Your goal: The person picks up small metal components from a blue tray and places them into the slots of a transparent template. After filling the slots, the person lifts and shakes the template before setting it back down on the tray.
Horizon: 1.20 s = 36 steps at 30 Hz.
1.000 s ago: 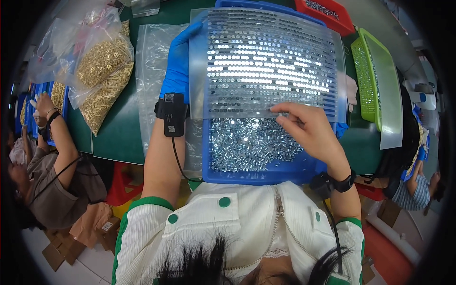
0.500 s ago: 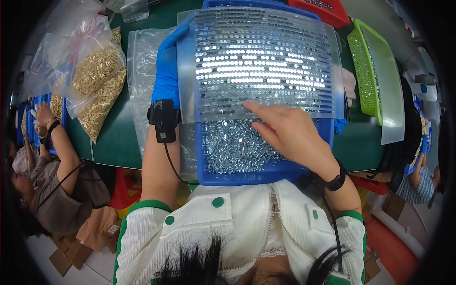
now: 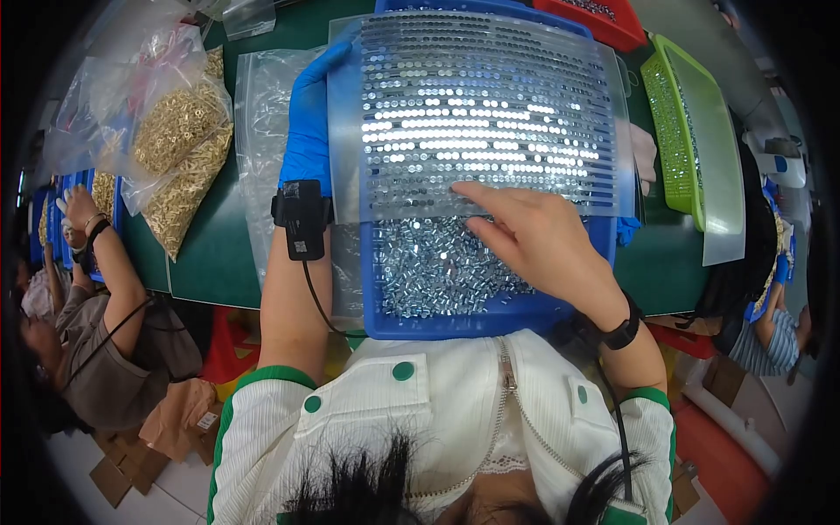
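Blue-gloved, the left hand [image 3: 308, 127] is grasping a translucent plastic sheet [image 3: 347, 175] of round silver pieces [image 3: 411, 136] over a blue rectangular tray [image 3: 490, 327]; the bare right hand [image 3: 538, 241], unclenched, is pointing at the sheet's lower rows.

The table [image 3: 210, 267] was green. On it stood a blue tray [image 3: 542, 310], a red tray [image 3: 632, 37] and a green basket [image 3: 668, 131]. At left lay a clear bag [image 3: 262, 131] and a bag of golden pieces [image 3: 185, 179].

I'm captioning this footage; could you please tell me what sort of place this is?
Probably a small-parts workshop: a blue tray of metal pieces, bagged brass-coloured parts, and a co-worker at other blue trays.
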Each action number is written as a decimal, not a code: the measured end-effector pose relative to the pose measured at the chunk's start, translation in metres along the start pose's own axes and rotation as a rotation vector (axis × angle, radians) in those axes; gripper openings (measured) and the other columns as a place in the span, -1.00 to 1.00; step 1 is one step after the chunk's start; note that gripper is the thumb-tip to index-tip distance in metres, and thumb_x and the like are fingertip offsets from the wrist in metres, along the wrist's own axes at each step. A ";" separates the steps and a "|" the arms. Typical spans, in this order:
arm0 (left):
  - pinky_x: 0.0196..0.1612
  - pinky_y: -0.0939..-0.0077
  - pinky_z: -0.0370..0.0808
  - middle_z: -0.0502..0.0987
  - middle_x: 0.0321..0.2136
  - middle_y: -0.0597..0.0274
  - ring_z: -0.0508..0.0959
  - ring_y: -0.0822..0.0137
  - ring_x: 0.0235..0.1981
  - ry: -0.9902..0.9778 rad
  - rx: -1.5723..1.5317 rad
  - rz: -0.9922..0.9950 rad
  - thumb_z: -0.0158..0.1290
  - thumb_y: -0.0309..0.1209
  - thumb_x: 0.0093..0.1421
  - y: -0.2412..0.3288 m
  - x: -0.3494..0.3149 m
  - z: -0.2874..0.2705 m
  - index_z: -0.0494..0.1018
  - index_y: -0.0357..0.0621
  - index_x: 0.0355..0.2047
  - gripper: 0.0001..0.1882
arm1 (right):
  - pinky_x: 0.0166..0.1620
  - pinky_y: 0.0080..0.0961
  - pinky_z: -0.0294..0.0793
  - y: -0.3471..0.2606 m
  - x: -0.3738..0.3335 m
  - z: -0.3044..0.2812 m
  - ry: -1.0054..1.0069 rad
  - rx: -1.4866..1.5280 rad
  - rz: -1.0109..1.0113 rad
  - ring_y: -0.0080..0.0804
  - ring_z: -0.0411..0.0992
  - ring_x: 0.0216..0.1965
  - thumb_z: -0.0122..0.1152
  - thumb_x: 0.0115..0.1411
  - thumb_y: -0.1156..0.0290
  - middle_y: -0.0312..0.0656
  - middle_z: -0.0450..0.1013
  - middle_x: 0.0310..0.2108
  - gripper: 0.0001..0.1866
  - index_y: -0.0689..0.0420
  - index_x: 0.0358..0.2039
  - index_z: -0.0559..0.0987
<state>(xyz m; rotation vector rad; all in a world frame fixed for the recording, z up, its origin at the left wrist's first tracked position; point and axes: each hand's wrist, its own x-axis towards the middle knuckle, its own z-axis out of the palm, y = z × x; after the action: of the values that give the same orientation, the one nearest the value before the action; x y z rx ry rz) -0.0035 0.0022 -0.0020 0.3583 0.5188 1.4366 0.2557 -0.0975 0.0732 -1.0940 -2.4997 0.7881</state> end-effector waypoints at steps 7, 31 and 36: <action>0.12 0.41 0.28 0.34 0.04 0.03 0.38 0.23 0.03 -0.032 -0.023 -0.003 -0.14 -0.43 0.16 -0.001 0.002 -0.004 0.19 -0.32 0.11 -0.52 | -0.47 -0.46 0.39 0.001 -0.001 -0.007 0.012 -0.021 -0.007 -0.25 0.42 -0.55 0.16 0.06 0.43 -0.12 0.46 -0.49 -0.67 0.10 -0.11 0.49; 0.18 0.33 0.20 0.24 0.10 -0.02 0.29 0.16 0.11 -0.167 -0.092 -0.024 -0.24 -0.41 0.21 -0.001 0.003 -0.010 0.11 -0.31 0.15 -0.51 | -0.49 -0.45 0.36 0.014 -0.023 -0.012 0.055 -0.018 0.061 -0.29 0.39 -0.57 0.16 0.06 0.46 -0.13 0.41 -0.55 -0.63 0.09 -0.07 0.46; 0.19 0.32 0.19 0.22 0.12 -0.03 0.28 0.15 0.11 -0.411 -0.259 -0.102 -0.24 -0.42 0.21 0.000 0.006 -0.018 0.10 -0.32 0.15 -0.51 | -0.50 -0.46 0.35 0.020 -0.021 -0.012 0.096 -0.036 0.056 -0.32 0.39 -0.58 0.17 0.04 0.46 -0.15 0.42 -0.53 -0.72 0.10 -0.17 0.50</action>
<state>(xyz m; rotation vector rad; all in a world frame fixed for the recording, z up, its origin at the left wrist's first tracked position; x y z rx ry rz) -0.0131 0.0068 -0.0176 0.3999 0.0169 1.2684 0.2868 -0.0971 0.0696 -1.1900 -2.4218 0.6902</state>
